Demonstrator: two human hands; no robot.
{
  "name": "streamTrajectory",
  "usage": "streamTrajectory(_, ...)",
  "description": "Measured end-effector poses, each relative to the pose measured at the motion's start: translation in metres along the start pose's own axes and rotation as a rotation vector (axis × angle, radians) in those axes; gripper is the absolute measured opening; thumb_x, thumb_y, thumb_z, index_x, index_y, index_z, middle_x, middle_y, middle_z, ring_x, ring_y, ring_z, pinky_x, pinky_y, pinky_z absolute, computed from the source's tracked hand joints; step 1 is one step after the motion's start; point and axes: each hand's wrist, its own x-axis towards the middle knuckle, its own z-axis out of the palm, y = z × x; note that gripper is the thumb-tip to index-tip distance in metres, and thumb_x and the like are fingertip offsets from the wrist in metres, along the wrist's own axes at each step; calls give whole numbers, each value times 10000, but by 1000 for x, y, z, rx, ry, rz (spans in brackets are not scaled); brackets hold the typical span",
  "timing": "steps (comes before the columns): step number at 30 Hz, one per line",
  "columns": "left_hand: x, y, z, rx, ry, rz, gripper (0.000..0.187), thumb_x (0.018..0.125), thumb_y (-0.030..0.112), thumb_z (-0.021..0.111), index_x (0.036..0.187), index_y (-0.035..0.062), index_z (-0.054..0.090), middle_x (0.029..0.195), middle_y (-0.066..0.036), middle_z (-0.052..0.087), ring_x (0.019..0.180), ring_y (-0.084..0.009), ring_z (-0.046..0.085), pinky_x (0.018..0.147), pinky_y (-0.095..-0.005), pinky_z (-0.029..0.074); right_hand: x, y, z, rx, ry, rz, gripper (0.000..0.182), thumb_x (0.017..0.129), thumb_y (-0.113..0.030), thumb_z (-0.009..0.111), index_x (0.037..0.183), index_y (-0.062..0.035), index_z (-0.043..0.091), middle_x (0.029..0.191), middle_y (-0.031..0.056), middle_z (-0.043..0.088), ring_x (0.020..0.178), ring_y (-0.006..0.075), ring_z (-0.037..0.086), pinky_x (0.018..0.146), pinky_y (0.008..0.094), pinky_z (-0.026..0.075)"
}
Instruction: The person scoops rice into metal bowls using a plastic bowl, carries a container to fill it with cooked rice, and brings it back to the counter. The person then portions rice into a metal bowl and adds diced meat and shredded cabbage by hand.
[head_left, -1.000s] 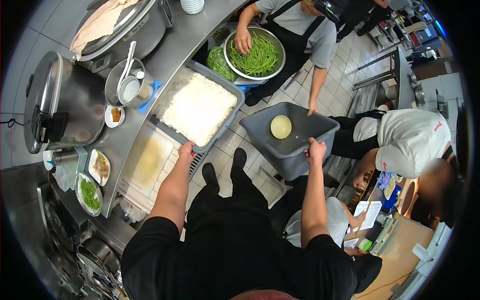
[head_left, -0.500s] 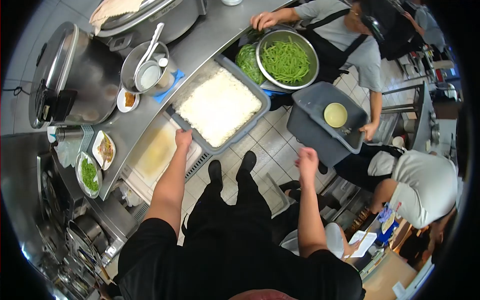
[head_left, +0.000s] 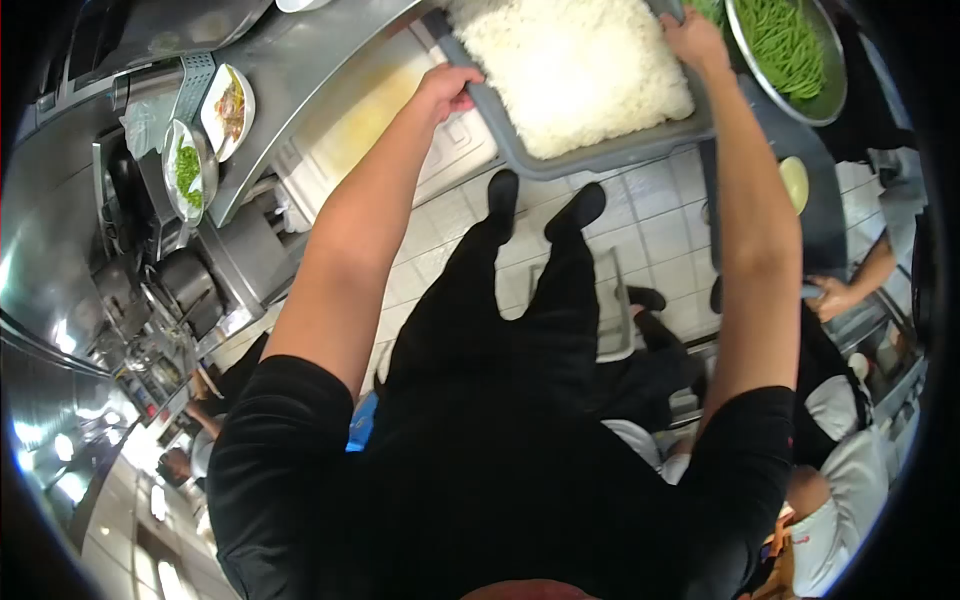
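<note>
A grey tub (head_left: 600, 150) full of white rice (head_left: 580, 75) spans the top of the head view. My left hand (head_left: 446, 92) is closed over the tub's left rim. On the opposite rim, my right hand (head_left: 697, 42) grips the tub with its fingers curled over the edge. Under the tub's left side lies a white cutting board or lid (head_left: 340, 130) with a yellowish stain. Just right of my right hand, a steel bowl (head_left: 832, 95) holds green beans (head_left: 785, 50).
A steel counter (head_left: 290, 75) runs along the left with a dish of chopped greens (head_left: 188, 175) and a white dish of sliced food (head_left: 230, 112). A co-worker's hand (head_left: 828, 298) holds a grey bin with a yellow bowl (head_left: 794, 184) at right. Tiled floor (head_left: 640, 215) lies below.
My right hand has gone from free in the air to gripping the tub's right rim. My left hand still holds the left rim. The camera view has turned, so everything sits higher and further right.
</note>
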Motion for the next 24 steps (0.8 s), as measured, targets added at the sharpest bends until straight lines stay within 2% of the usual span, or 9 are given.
streamTrajectory(1, -10, 8, 4, 14, 47, 6, 201, 757, 108, 702, 911, 75, 576, 790, -47, 620, 630, -152, 599, 600, -300, 538, 6, 20, 26, 72, 108, -4, 624, 853, -404, 555, 1335, -13, 493, 1190, 279, 596, 1112, 418, 573, 955, 456, 454)
streamTrajectory(3, -20, 11, 7, -22, 19, 22, 215, 743, 97, 693, 919, 87, 569, 827, -39, 619, 698, -144, 604, 677, -299, 526, -39, -34, -41, 75, 70, 219, 538, 760, -366, 634, 1044, 91, 624, 997, 323, 631, 990, 423, 618, 857, 446, 492)
streamTrajectory(6, -23, 3, 2, -28, -25, 59, 221, 718, 75, 671, 914, 92, 571, 833, -27, 609, 743, -128, 589, 618, -276, 469, -62, -5, -38, 111, 17, 127, 587, 797, -334, 561, 1280, -1, 551, 1143, 272, 623, 1083, 408, 595, 936, 441, 461)
streamTrajectory(9, -28, -23, -8, 100, -126, 32, 287, 754, 91, 653, 1023, 103, 556, 906, -19, 610, 810, -146, 591, 698, -282, 478, -114, -29, -71, 179, 18, 216, 412, 721, -258, 562, 1043, -15, 649, 956, 284, 649, 949, 417, 625, 842, 452, 485)
streamTrajectory(11, -63, -39, -3, 22, -148, 55, 266, 735, 71, 650, 995, 75, 594, 872, -17, 616, 787, -128, 590, 659, -261, 464, -152, -41, -93, 224, -18, 240, 375, 724, -229, 560, 1016, -9, 641, 931, 279, 650, 932, 422, 626, 825, 462, 484)
streamTrajectory(14, -125, -59, 7, -134, -228, 26, 281, 765, 44, 629, 1043, 81, 605, 950, -21, 626, 871, -140, 599, 763, -275, 483, -218, -51, -113, 299, -2, 327, 281, 729, -151, 554, 960, -5, 623, 882, 286, 633, 893, 433, 621, 789, 460, 477)
streamTrajectory(17, -170, -84, 4, -100, -226, 8, 284, 794, 67, 653, 1067, 86, 576, 961, -13, 617, 889, -152, 594, 815, -311, 484, -286, -68, -133, 515, -47, 499, 226, 715, -108, 554, 901, 9, 607, 713, 215, 584, 697, 267, 618, 708, 383, 473)
streamTrajectory(19, -190, -99, -2, -115, -226, -9, 221, 831, 104, 663, 1041, 90, 596, 956, -8, 630, 890, -143, 595, 826, -319, 480, -330, -75, -135, 672, -57, 612, 201, 709, -38, 560, 895, -1, 627, 669, 68, 574, 633, 128, 528, 636, 305, 446)
streamTrajectory(24, -229, -95, -34, -79, -310, 46, 140, 809, 58, 691, 933, 35, 632, 871, -41, 668, 783, -133, 619, 765, -286, 500, -432, -109, -119, 921, 35, 722, 245, 724, 6, 553, 957, 26, 626, 730, -6, 574, 657, 93, 514, 630, 257, 428)
